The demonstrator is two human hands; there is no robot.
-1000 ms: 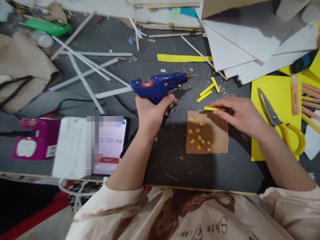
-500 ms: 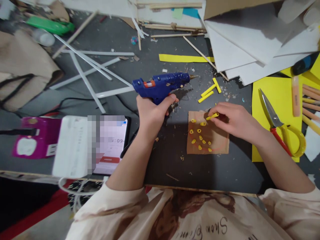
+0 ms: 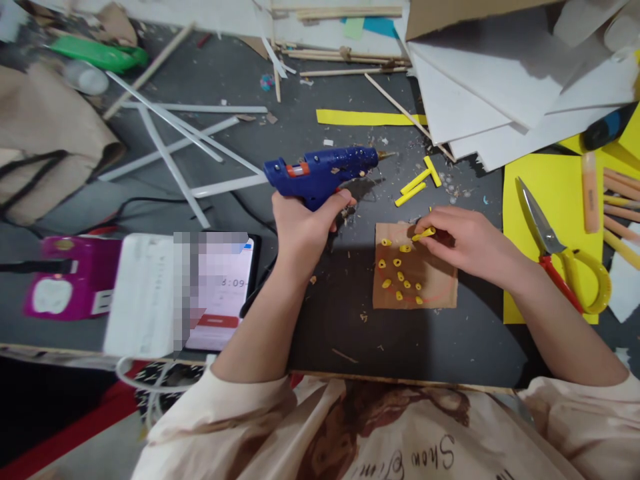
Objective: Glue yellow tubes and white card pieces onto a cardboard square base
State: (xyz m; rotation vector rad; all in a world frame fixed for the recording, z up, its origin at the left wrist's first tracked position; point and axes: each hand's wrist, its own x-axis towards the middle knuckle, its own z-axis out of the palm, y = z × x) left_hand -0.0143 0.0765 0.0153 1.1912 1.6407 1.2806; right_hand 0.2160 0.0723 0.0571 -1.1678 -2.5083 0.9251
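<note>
My left hand (image 3: 307,223) is wrapped round the handle of a blue hot glue gun (image 3: 335,168), its nozzle pointing right and a glue stick in its back end. Between the fingertips of my right hand (image 3: 457,237) is a small yellow paper roll (image 3: 423,234), held over the upper part of a cardboard square (image 3: 435,273). Several short yellow roll pieces (image 3: 401,276) stand on the cardboard, which also bears a faint reddish curved line. Just beyond it lie loose yellow paper rolls (image 3: 414,181).
Scissors (image 3: 555,247) rest on yellow paper (image 3: 520,287) at the right. White boards (image 3: 490,100) are stacked at the back right. Glue sticks (image 3: 170,157) lie crossed at the left, above a phone (image 3: 225,287) and a white box (image 3: 143,293). A yellow strip (image 3: 365,118) lies behind the glue gun.
Almost nothing differs. Both hands keep their holds and places, and the whole view has shifted by only a few pixels.
</note>
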